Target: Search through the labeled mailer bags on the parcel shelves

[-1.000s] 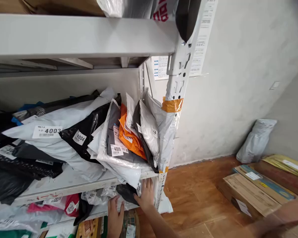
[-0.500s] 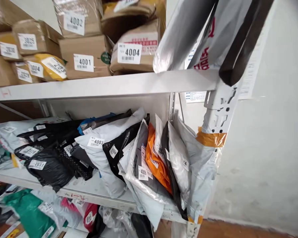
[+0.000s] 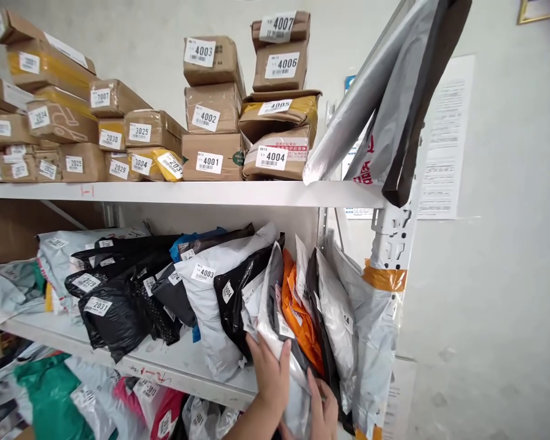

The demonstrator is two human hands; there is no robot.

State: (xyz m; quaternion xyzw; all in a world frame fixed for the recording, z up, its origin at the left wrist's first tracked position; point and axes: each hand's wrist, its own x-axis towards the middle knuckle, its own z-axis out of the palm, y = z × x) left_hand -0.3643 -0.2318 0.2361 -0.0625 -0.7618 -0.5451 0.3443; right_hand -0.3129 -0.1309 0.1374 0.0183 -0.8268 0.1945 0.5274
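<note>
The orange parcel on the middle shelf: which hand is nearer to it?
The right hand, just below the orange parcel at the shelf edge. The left hand lies further left, flat on the grey-and-clear parcel beside it.

L hand [image 3: 269, 374] raised, palm fwd, fingers spread and pressing flat; R hand [image 3: 323, 410] lower, just beside it, fingers curled.

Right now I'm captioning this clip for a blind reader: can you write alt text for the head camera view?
Two bare hands press on a grey mailer bag in a row of upright parcels on a white shelf, the left hand flat on it, the right hand at its lower edge. An orange bag stands beside it; numbered cardboard boxes fill the shelf above.
</note>
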